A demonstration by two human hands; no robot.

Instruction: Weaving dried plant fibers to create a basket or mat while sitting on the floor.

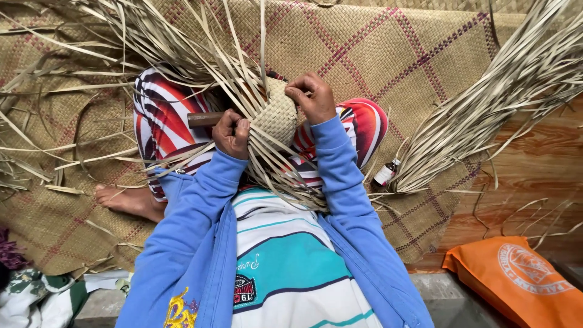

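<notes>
Woven straw piece (276, 115), a small rounded patch of plaited pale strips, sits at the middle of the scene, over the person's lap, with long loose strips (200, 54) fanning up, far and to the left from it and others trailing down toward the near side. Left hand (232, 133) is closed around a bunch of these strips at the left edge of the woven piece, fingers curled tight. Right hand (313, 97) grips the right, far edge of the piece, thumb and fingers pinched on the weave. The two hands are apart, one on each side of the piece. A brown wooden handle (205, 119) pokes out to the left just beside the left hand; whether that hand holds it cannot be told. Under everything lies a plaited mat (395, 54) with red and purple lines. A bundle of dry strips (486, 103) lies to the right, a small dark bottle (386, 173) at its near end. An orange bag (522, 279) rests near right.
</notes>
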